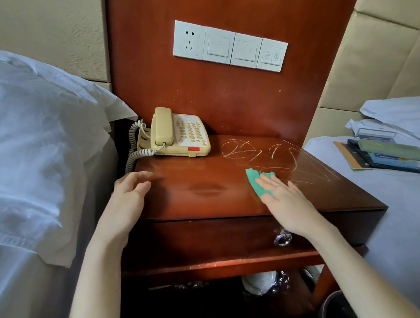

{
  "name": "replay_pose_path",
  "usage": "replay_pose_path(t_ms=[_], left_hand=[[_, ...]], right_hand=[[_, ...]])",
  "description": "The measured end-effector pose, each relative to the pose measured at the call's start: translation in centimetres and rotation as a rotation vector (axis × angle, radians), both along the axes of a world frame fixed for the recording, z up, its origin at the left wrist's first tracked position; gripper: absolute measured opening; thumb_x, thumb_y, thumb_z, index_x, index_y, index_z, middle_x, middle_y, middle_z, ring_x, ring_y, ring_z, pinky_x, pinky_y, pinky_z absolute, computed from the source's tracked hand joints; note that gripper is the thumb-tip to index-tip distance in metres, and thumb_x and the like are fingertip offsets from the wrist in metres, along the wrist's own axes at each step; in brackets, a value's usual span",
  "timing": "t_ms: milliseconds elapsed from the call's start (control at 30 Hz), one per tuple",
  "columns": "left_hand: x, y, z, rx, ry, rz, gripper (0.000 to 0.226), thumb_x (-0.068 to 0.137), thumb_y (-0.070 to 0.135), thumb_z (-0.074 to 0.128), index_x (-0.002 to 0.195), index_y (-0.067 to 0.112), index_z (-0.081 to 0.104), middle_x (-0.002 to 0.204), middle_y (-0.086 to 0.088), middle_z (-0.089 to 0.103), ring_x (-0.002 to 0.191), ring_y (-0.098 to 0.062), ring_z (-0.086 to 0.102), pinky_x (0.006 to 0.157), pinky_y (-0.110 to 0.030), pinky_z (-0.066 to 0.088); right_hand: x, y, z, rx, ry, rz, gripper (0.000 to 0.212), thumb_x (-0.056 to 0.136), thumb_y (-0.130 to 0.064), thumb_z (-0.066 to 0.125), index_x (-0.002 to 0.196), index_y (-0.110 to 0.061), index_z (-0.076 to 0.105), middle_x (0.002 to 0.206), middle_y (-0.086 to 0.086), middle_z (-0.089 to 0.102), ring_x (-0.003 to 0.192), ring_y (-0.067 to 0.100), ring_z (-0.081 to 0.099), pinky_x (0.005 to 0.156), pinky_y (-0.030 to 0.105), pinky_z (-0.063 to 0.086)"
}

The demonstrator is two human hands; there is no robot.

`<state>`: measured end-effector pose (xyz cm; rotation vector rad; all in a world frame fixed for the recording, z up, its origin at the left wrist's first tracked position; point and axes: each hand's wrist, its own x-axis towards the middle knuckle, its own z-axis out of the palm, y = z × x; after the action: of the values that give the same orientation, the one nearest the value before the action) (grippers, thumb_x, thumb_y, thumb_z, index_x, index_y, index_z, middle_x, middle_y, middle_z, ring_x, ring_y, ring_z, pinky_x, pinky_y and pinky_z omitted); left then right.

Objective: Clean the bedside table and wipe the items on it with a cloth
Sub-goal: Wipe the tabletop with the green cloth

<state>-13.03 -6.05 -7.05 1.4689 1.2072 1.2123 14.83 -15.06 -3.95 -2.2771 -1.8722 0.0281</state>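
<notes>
**Cloth meets the scribbles**

The right hand (285, 200) presses a small soft green cloth (258, 180) flat-fingered on the reddish wooden bedside table (200, 196), beside pale scrawl marks (256, 150). The left hand (130, 188) hovers relaxed, empty. The cloth looks limp and light, best steered under the palm.

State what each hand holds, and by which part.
Nothing is gripped. The right hand presses flat on the green cloth, covering its near end; the left hand is empty.

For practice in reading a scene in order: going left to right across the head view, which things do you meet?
In order: white pillow → telephone → green cloth → booklets on the right bed.
</notes>
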Motion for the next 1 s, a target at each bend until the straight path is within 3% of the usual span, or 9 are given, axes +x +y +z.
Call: replay_pose_path(t_ms=[133,233,300,433,500,633,833,1000], left_hand=[[-0.2,0.2,-0.3,0.069,0.1,0.019,0.024,0.099,0.022,0.045,0.116,0.028,0.062,0.139,-0.001,0.042,0.117,-0.012,0.043,0.101,-0.028,0.031],[-0.1,0.5,0.0,0.123,0.417,0.019,0.032,0.099,0.028,0.047,0.13,0.025,0.055,0.15,-0.003,0.033,0.136,-0.023,0.03,0.113,-0.041,0.024],[0.2,0.3,0.3,0.167,0.605,0.062,0.038,0.099,0.031,0.047,0.135,0.023,0.052,0.154,-0.002,0.03,0.141,-0.026,0.023,0.112,-0.044,0.021],[1.5,-0.9,1.2,0.301,0.804,0.168,0.038,0.098,0.034,0.043,0.134,0.023,0.05,0.15,-0.002,0.037,0.139,-0.025,0.028,0.108,-0.05,0.024],[3.1,-1.4,1.7,0.416,0.898,0.121,0.04,0.099,0.035,0.041,0.136,0.023,0.047,0.15,-0.002,0.037,0.14,-0.024,0.027,0.11,-0.047,0.024],[7.1,-2.0,2.2,0.576,0.892,-0.063,0.039,0.099,0.037,0.037,0.137,0.029,0.044,0.149,0.005,0.037,0.139,-0.017,0.028,0.111,-0.04,0.024],[10.9,-1.1,2.1,0.518,0.811,-0.112,0.035,0.1,0.032,0.038,0.134,0.026,0.047,0.143,0.007,0.045,0.13,-0.015,0.04,0.104,-0.035,0.033],[11.8,-1.0,1.0,0.45,0.957,-0.187,0.045,0.1,0.042,0.029,0.143,0.032,0.035,0.153,0.01,0.033,0.142,-0.013,0.025,0.115,-0.036,0.018]], right_hand=[[0.3,-0.3,-0.2,0.001,-0.034,-0.022,0.052,0.1,-0.027,0.021,0.152,-0.024,0.013,0.16,-0.006,0.007,0.146,0.009,0.001,0.117,0.033,-0.002],[-1.1,-0.1,-0.4,0.021,-0.028,0.046,0.055,0.099,-0.031,0.022,0.152,-0.023,0.011,0.16,-0.006,0.005,0.146,0.01,-0.002,0.115,0.03,-0.005],[-2.3,0.2,-0.5,0.02,-0.022,0.116,0.055,0.099,-0.033,0.022,0.152,-0.025,0.009,0.16,-0.007,0.003,0.146,0.009,-0.003,0.113,0.027,-0.006],[-4.2,1.4,0.0,-0.001,-0.023,0.226,0.054,0.1,-0.032,0.022,0.152,-0.026,0.007,0.16,-0.008,0.002,0.146,0.01,-0.003,0.116,0.031,-0.003],[-4.4,1.7,0.3,-0.016,-0.018,0.261,0.054,0.101,-0.031,0.023,0.152,-0.028,0.007,0.16,-0.009,0.001,0.146,0.009,-0.005,0.117,0.031,-0.001],[-3.1,1.3,0.1,0.014,-0.036,0.329,0.054,0.101,-0.03,0.024,0.152,-0.027,0.009,0.159,-0.013,0.0,0.144,0.001,-0.009,0.114,0.023,-0.009],[1.6,0.0,-0.1,-0.026,-0.029,0.251,0.055,0.098,-0.032,0.02,0.15,-0.036,0.004,0.153,-0.024,-0.008,0.139,-0.008,-0.014,0.114,0.023,-0.012],[6.4,-0.7,0.1,-0.05,-0.001,0.149,0.054,0.097,-0.034,0.021,0.148,-0.042,0.003,0.152,-0.028,-0.006,0.138,-0.011,-0.013,0.115,0.024,-0.01]])
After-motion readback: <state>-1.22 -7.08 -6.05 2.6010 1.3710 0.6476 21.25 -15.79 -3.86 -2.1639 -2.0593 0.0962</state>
